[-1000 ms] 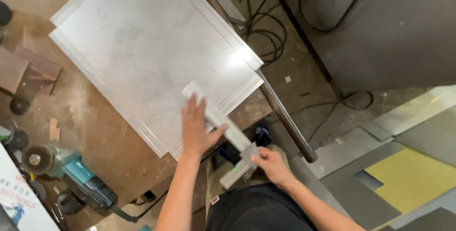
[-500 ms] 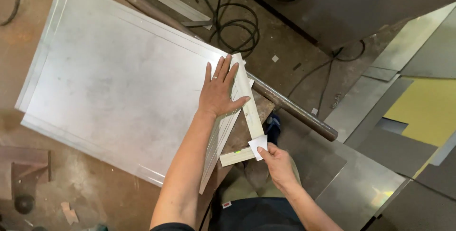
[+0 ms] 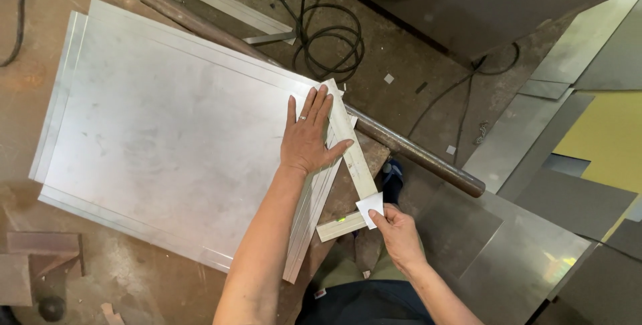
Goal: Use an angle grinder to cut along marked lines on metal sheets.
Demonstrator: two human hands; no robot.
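Observation:
A large grey metal sheet (image 3: pixel 167 144) lies flat on a rusty work surface. A pale L-shaped square (image 3: pixel 353 154) rests along the sheet's right edge, its short leg (image 3: pixel 340 227) pointing toward me. My left hand (image 3: pixel 307 134) lies flat, fingers spread, pressing on the sheet's corner and the square's long blade. My right hand (image 3: pixel 394 228) pinches a small white piece (image 3: pixel 370 207) at the square's corner.
A rusty round bar (image 3: pixel 408 152) runs diagonally under the sheet's far edge. Black cables (image 3: pixel 331 41) coil on the floor beyond it. Grey and yellow sheet offcuts (image 3: pixel 575 164) are stacked at the right. A metal angle strip (image 3: pixel 227 5) lies at the top.
The view has shifted and closed in. My left hand stays flat on the sheet and square, and my right hand still holds the white piece at the square's corner.

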